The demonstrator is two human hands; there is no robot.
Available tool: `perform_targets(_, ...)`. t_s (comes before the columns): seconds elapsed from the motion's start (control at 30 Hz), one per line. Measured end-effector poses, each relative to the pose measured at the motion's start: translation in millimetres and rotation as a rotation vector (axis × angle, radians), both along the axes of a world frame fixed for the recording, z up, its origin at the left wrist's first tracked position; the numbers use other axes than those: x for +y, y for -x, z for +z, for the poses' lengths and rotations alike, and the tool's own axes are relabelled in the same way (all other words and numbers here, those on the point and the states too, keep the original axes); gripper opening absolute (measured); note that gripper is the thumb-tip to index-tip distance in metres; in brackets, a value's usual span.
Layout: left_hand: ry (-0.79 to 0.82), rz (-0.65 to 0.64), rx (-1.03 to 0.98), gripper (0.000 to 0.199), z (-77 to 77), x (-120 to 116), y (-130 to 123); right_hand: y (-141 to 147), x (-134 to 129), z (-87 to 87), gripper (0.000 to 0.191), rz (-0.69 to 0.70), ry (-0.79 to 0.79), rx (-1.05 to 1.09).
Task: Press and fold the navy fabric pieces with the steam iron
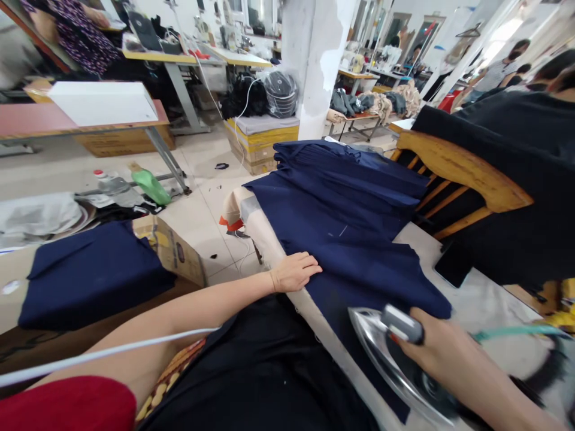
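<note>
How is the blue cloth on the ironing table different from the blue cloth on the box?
The table cloth has bunched folds at its far end, while the box cloth lies mostly smooth with a few creases. The left hand touches the table cloth, but no hand touches the box cloth. The iron is at the table cloth; none is by the box cloth. Both are dark navy blue.

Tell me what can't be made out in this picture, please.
All in the head view:
- Underside of the iron: hidden by its own body.
- Part of the iron's handle: covered by the right grip.
- Where the white cord leads: cut off by the left edge.
- Person in black: partly cut off by the right edge.
</note>
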State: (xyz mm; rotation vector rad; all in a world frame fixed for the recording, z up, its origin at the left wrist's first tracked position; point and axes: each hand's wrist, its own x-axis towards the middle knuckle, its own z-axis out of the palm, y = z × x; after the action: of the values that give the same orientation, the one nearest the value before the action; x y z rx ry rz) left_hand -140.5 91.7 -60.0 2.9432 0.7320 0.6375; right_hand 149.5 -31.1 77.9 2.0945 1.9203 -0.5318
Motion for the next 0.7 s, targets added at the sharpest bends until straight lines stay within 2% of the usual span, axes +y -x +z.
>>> perform_targets(0.07, 0.002, -0.007, 0.000, 0.033, 0.8, 0.2, 0.9, 36.6, 33.7, 8.9, 0.019, 0.057, -0.003, -0.034)
perform_targets(0.13, 0.001, -0.021, -0.005, 0.033, 1.4, 0.7, 1.6, 60.6, 56.7, 10.4, 0.019, 0.094, -0.018, -0.044)
perform_targets(0.23, 0.012, -0.033, -0.003, 0.033, 1.9, 1.7, 2.0, 74.6, 65.5, 7.6, 0.014, 0.159, -0.020, -0.031)
perform_targets(0.33, 0.029, -0.038, 0.009, 0.033, 2.0, 2.9, 2.0, 71.5, 47.5, 8.5, 0.003, 0.248, 0.008, -0.010)
perform_targets(0.5, 0.051, -0.032, 0.008, 0.033, 0.9, 4.1, 2.5, 46.2, -5.0, 11.7, 0.010, 0.294, 0.084, -0.011)
perform_targets(0.63, 0.066, -0.029, -0.002, 0.033, 1.4, 3.6, 1.8, 15.1, -44.8, -0.8, 0.021, 0.277, 0.106, -0.002)
perform_targets(0.7, 0.073, -0.026, -0.013, 0.033, 3.0, 3.2, 1.6, -2.2, -65.5, -12.4, 0.023, 0.267, 0.004, 0.059)
